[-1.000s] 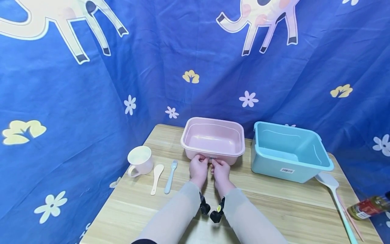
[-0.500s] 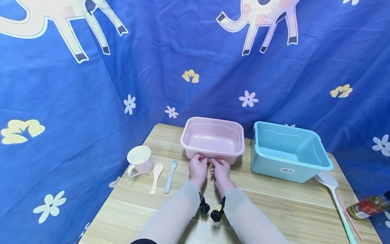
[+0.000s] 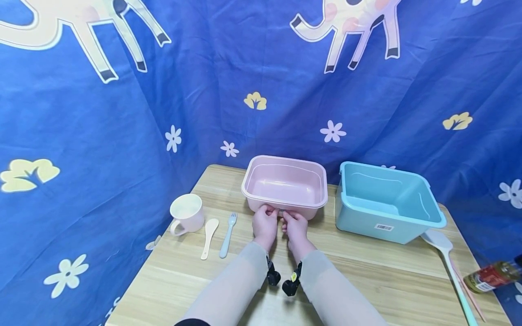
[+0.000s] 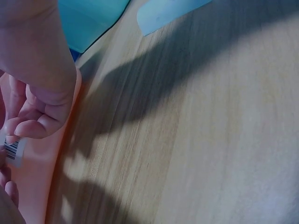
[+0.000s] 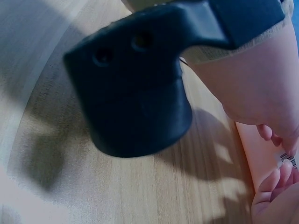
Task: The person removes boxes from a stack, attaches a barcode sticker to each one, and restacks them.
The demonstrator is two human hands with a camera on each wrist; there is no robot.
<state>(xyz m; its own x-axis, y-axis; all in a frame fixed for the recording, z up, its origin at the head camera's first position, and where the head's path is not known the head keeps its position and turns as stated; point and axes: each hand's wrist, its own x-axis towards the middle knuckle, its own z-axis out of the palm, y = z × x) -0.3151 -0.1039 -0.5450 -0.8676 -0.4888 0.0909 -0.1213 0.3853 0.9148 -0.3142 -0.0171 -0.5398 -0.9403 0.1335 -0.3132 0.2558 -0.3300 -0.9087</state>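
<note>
A pink plastic basin (image 3: 318, 199) stands near the back of the table, its front wall facing me. On that wall is a white barcode sticker (image 4: 16, 151), mostly covered by fingers in the head view. My left hand (image 3: 265, 226) pinches at one end of the sticker with thumb and curled index finger. From the other side my right hand (image 3: 296, 226) pinches at it in the same way, the fingertips of both hands close together. In the right wrist view the sticker (image 5: 288, 159) shows between the two hands.
Left of the hands lie a white mug (image 3: 188, 215), a cream spoon (image 3: 210, 233) and a light-blue fork (image 3: 229, 233). A teal bin (image 3: 367, 226) stands to the right. Beyond it are a long-handled spoon (image 3: 444, 246), a pink stick (image 3: 469, 290) and a red-labelled jar (image 3: 491, 276).
Less of the barcode sticker shows between the fingertips than a second ago. Both hands stay at the basin's front wall, and the basin has not moved.
</note>
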